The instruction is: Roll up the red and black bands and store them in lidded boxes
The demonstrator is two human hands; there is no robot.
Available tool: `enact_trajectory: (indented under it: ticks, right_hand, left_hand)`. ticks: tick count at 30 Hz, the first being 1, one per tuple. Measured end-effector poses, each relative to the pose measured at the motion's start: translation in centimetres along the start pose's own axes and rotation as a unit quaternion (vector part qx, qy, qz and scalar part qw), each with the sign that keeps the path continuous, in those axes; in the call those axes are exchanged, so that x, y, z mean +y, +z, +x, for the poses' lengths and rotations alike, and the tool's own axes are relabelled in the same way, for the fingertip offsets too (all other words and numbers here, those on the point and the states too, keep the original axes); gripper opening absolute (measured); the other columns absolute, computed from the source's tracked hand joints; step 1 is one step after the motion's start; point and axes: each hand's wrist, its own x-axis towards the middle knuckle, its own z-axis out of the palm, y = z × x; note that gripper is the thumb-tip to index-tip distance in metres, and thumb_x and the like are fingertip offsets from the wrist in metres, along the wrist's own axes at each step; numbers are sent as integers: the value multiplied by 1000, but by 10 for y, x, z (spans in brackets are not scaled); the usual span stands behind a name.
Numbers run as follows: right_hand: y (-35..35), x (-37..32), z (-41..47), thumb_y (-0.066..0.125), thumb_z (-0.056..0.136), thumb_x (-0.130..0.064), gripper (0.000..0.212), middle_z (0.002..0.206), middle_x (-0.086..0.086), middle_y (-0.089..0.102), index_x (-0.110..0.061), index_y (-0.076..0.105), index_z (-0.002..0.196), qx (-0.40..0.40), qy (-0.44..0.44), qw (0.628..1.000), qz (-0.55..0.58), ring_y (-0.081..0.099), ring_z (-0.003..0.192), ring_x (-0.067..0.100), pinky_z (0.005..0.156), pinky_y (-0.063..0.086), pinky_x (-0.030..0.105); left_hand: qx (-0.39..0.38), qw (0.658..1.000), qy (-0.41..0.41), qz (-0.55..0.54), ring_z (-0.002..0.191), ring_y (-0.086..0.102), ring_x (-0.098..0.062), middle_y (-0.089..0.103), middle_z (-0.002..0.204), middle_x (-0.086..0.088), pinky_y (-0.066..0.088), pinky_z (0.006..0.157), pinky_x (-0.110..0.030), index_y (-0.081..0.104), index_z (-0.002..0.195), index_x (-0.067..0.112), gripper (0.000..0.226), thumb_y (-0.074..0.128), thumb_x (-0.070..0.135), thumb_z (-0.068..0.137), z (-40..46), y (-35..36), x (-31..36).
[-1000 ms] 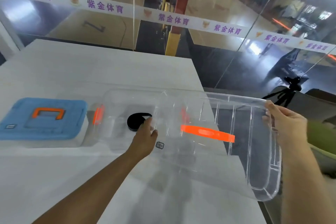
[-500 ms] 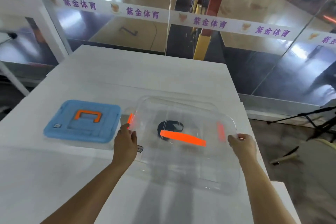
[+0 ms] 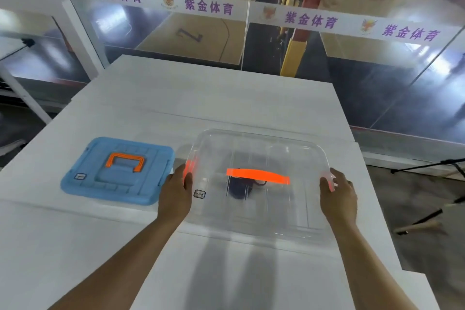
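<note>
reaching in from the near edge of the white counter [image 3: 226, 98], the left hand [image 3: 176, 191] and right hand [image 3: 338, 192] each had a clenched grip on opposite short ends of the clear lid [image 3: 264, 148], which sat over the clear box toward the counter's right edge. under its orange handle [image 3: 258, 176], the rolled black band [image 3: 237, 187] lay inside. just left of it stood the blue-lidded box [image 3: 118, 171], shut, toward the left edge.
</note>
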Motion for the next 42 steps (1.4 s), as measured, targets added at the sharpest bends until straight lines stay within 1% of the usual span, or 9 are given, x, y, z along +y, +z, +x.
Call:
enact_trajectory:
  ticks: [10, 14, 16, 20, 23, 28, 33, 37, 42]
  right_hand:
    - [3, 24, 0, 48, 106, -50, 50, 140, 19, 56, -44, 41, 156, -42, 68, 996, -41, 57, 123, 43, 110, 41, 56]
    - [0, 28, 3, 59, 98, -61, 79, 155, 16, 50, -28, 28, 163, -78, 189, 974, 95, 53, 138, 39, 111, 44, 51]
    - [0, 32, 5, 62, 90, -71, 90, 135, 14, 66, -12, 42, 154, -88, 255, 955, 124, 65, 121, 38, 96, 54, 46]
    - [1, 30, -1, 58, 97, -60, 59, 78, 13, 70, -3, 68, 87, -25, 170, 984, 39, 64, 74, 31, 65, 44, 35]
    - [4, 25, -7, 54, 102, -54, 55, 71, 12, 64, -6, 63, 77, 18, 100, 995, -25, 62, 72, 37, 68, 46, 37]
    - [6, 22, -11, 49, 108, -43, 51, 59, 3, 51, -6, 57, 73, 47, 37, 996, -65, 46, 53, 17, 52, 29, 29]
    - [5, 18, -11, 48, 109, -38, 39, 88, 19, 68, -4, 60, 93, 7, 43, 997, -61, 53, 68, 26, 67, 40, 34]
    - [1, 15, -17, 48, 108, -26, 52, 148, 20, 54, -7, 39, 155, -75, 64, 995, -17, 54, 130, 42, 106, 44, 48]
    - [-9, 3, -35, 54, 105, -24, 54, 152, 17, 51, -14, 40, 157, -12, -34, 997, -71, 52, 133, 42, 110, 41, 52]
  left_hand:
    - [-71, 989, -55, -118, 131, 55, -29, 55, 145, -4, 45, 109, -46, 37, 152, 25, 45, 40, 35, 107, 1, 14, -5]
    - [-149, 954, -132, -223, 143, 44, -29, 39, 160, -2, 38, 116, -53, 23, 158, 33, 56, 41, 44, 105, 8, 8, -10]
    - [-147, 940, -176, -252, 143, 44, -30, 38, 161, -6, 38, 117, -53, 20, 160, 28, 65, 46, 47, 103, 7, 9, -11]
    - [-41, 987, -96, -121, 125, 59, -34, 61, 130, -11, 48, 103, -39, 45, 144, 6, 49, 54, 31, 103, 1, 9, 2]
    - [12, 998, -27, -49, 92, 66, -31, 59, 90, -3, 47, 77, -32, 60, 110, 3, 24, 55, 26, 103, -4, 10, 5]
    - [45, 999, 24, 4, 72, 58, -19, 59, 79, -4, 45, 66, -27, 62, 100, 4, 17, 55, 19, 103, 1, 12, 6]
    - [20, 999, 18, 38, 79, 64, -26, 63, 87, -9, 51, 66, -33, 60, 108, 6, 19, 53, 23, 103, 6, 7, 4]
    - [-57, 997, 2, 46, 104, 66, -35, 63, 111, -16, 52, 80, -39, 51, 130, 6, 34, 48, 28, 105, -1, -4, 14]
    - [-93, 988, 53, 109, 133, 50, -36, 41, 154, -16, 44, 106, -45, 31, 155, 12, 59, 53, 28, 102, -14, -30, 26]
